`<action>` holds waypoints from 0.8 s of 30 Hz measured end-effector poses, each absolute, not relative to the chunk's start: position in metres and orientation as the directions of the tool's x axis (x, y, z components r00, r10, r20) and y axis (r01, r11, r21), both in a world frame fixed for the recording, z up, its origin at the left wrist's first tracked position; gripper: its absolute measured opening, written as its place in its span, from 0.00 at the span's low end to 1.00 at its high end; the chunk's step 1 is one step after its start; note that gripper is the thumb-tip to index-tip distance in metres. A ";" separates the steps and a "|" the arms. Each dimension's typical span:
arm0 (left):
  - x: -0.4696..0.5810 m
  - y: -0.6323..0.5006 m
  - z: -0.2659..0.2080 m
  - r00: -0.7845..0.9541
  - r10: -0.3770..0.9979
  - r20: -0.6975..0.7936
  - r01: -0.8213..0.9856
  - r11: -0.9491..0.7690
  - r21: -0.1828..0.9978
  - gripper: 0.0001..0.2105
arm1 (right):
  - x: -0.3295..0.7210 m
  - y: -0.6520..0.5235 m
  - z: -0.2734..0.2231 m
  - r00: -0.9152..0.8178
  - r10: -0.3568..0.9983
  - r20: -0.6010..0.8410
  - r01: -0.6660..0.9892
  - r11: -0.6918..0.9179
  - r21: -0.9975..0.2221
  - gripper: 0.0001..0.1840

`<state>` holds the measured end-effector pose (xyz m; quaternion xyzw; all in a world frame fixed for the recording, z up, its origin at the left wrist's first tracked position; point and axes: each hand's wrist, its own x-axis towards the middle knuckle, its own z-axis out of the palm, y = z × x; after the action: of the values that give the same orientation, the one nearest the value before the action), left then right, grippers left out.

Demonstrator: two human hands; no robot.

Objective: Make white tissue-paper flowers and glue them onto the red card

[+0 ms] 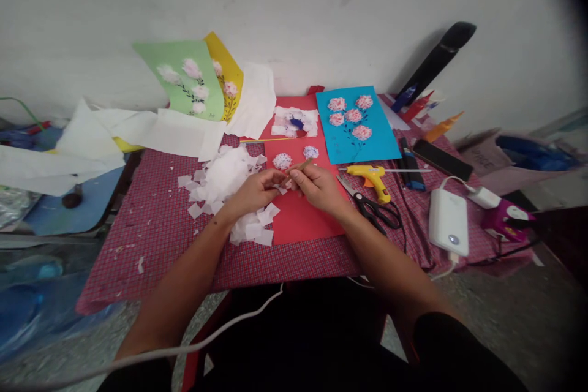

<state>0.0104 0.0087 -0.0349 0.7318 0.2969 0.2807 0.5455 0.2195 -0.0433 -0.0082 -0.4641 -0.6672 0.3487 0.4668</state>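
Holds a thin brownish stick (305, 164) between thumb and forefinger of the right hand (316, 187), pinched closely, with upper end free above the fingertips. Cannot make out the lower end, hidden among the fingers. Bends the left hand (255, 194) just beside, fingers curled and almost meeting the right ones; cannot tell whether gripping something. Covers partly a red paper sheet (303, 220) below the fingers. Shows, just beyond the fingers, two round white crumpled balls with blue specks (311, 152); to their left, partly hidden by the left hand, a heap of thin white paper squares (225, 174).
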 end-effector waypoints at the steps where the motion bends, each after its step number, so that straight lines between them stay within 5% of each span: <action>1: 0.011 0.008 -0.033 0.665 0.741 0.095 0.151 -0.257 0.955 0.12 | 0.219 -0.042 -0.008 -0.145 0.943 0.298 0.298 0.329 -0.896 0.24; 11: 0.012 0.013 -0.039 0.602 0.775 0.192 0.428 -0.516 0.742 0.02 | 0.210 -0.023 -0.006 -0.260 0.925 0.278 0.395 0.364 -0.843 0.23; 19: 0.010 0.013 -0.041 0.547 0.799 0.250 0.372 -0.500 0.782 0.07 | 0.207 -0.017 0.004 -0.277 0.920 0.276 0.455 0.379 -0.806 0.22; 24: 0.009 0.013 -0.044 0.557 0.791 0.254 0.180 -0.413 0.893 0.13 | 0.210 -0.025 0.003 -0.220 0.928 0.301 0.443 0.370 -0.817 0.23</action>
<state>0.0094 0.0132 -0.0441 0.7652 0.3173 0.3478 0.4391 0.2095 -0.0250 0.0031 -0.4749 -0.7216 0.2991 0.4053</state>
